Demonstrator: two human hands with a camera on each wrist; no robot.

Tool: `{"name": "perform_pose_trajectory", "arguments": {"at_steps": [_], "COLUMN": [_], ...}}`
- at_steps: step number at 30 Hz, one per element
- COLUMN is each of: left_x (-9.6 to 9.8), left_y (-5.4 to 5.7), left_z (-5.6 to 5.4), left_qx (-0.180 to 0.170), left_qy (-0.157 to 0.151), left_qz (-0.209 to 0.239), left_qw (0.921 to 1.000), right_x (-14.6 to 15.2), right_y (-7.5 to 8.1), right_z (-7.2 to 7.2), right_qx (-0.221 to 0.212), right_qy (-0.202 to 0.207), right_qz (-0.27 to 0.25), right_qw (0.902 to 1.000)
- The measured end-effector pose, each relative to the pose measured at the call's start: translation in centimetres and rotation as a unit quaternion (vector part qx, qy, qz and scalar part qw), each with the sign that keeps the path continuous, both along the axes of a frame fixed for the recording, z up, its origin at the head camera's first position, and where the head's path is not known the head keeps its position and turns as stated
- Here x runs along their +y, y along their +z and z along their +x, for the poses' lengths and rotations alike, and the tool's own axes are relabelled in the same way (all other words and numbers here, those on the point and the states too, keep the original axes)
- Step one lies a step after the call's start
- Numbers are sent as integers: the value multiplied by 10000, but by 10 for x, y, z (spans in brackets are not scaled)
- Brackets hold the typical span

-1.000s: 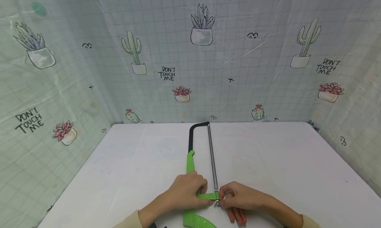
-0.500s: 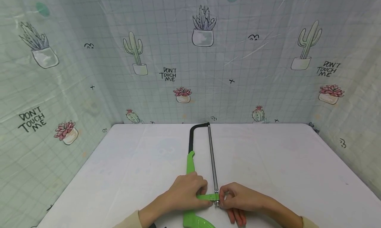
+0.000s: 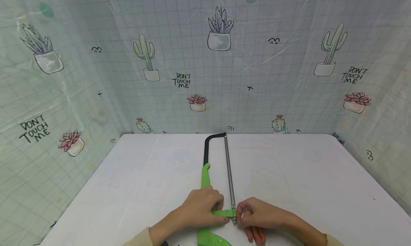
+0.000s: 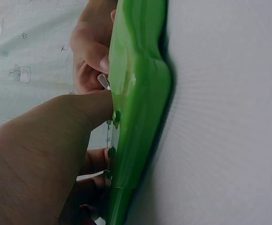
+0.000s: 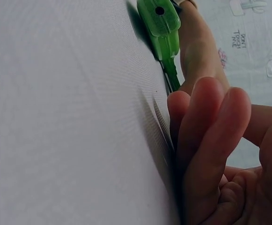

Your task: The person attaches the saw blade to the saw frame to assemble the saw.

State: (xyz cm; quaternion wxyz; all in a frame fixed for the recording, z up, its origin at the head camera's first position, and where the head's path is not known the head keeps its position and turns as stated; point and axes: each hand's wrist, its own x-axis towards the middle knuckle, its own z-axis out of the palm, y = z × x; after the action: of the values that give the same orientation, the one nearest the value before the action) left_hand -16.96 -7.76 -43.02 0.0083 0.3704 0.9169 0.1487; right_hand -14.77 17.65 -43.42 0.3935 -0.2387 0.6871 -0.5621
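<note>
A hacksaw (image 3: 205,175) with a green and black frame lies on the white table, its grey blade (image 3: 229,171) along the right side. My left hand (image 3: 200,207) holds the green frame, thumb and fingers about the short crosspiece (image 3: 226,212) at the near end of the blade. At that end sits a small silver wing nut (image 3: 234,220), also visible in the left wrist view as a shiny wing (image 4: 103,81). My right hand (image 3: 260,214) pinches it between thumb and index finger; the other fingers (image 5: 220,126) rest low by the tabletop.
The white table (image 3: 298,167) extends around the saw on both sides. Behind it hangs a cloth (image 3: 244,71) printed with cacti. A small part of a dark object (image 3: 165,243) shows at the bottom edge, left of the saw handle (image 3: 213,239).
The wing nut has turned, its wings lying at a different angle from before. My right fingers shift slightly at it, while the left hand and the saw stay in place.
</note>
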Motion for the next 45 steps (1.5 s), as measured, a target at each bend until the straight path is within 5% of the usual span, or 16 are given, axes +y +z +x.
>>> {"name": "perform_pose_trajectory", "arguments": {"at_steps": [45], "left_x": [0], "left_y": [-2], "left_z": [2], "left_qx": [25], "left_qy": [-10], "left_qz": [-13], "left_qw": [10000], "right_x": [2], "right_y": [-2], "right_z": [-1], "right_qx": [55], "right_qy": [81], "right_qz": [-150], "right_qw": [9998]}}
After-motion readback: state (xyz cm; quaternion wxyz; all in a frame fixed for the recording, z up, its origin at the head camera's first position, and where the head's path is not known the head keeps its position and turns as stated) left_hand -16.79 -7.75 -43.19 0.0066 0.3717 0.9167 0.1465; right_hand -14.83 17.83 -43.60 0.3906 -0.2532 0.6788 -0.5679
